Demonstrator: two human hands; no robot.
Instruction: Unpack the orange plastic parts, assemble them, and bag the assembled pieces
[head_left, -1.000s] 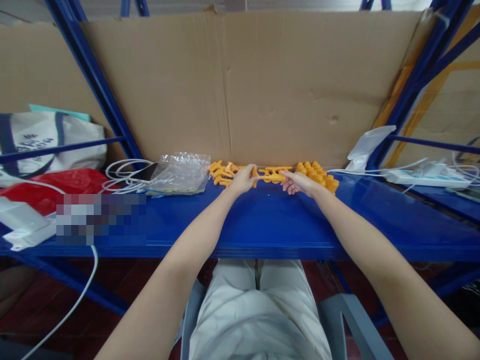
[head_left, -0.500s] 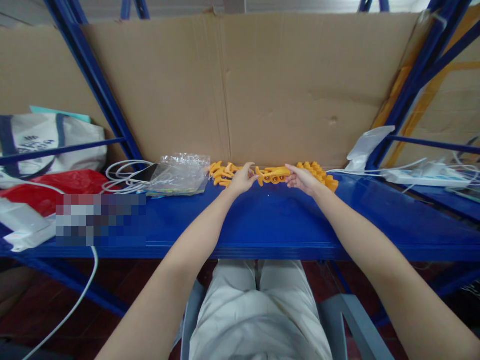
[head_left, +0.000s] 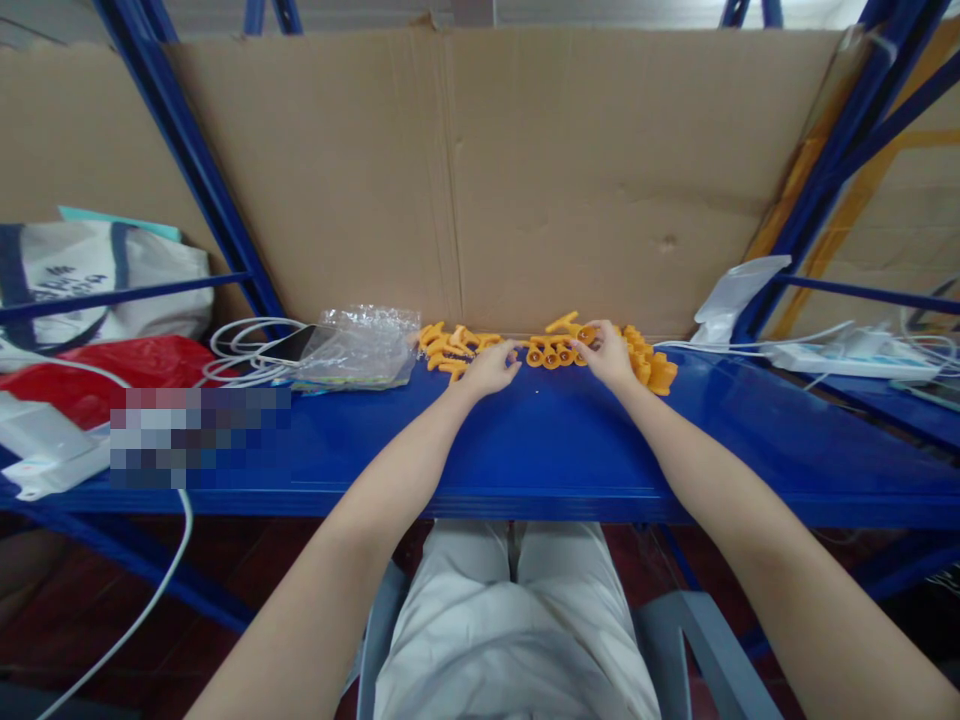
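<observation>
The tabletop [head_left: 525, 440] stretches beneath both hands. The left hand [head_left: 493, 369] is loosely curled beside the left pile [head_left: 450, 345]; I cannot tell if it grips anything. The right hand [head_left: 609, 352], fingers pinched, holds a yellow piece [head_left: 562, 323] tilted up, with the right pile [head_left: 651, 362] just beyond it. The yellow row [head_left: 550, 360] lies between the hands. The held piece now stands up behind the row, seemingly handled separately; half a second ago, the right hand's fingers pointed flatter.

Person's left arm [head_left: 390, 490] and right arm [head_left: 709, 485] are angling inward, outstretched; left hand [head_left: 491, 368] is curving loosely, thumb apart; right hand [head_left: 611, 352] is pinching, fingers bent.
</observation>
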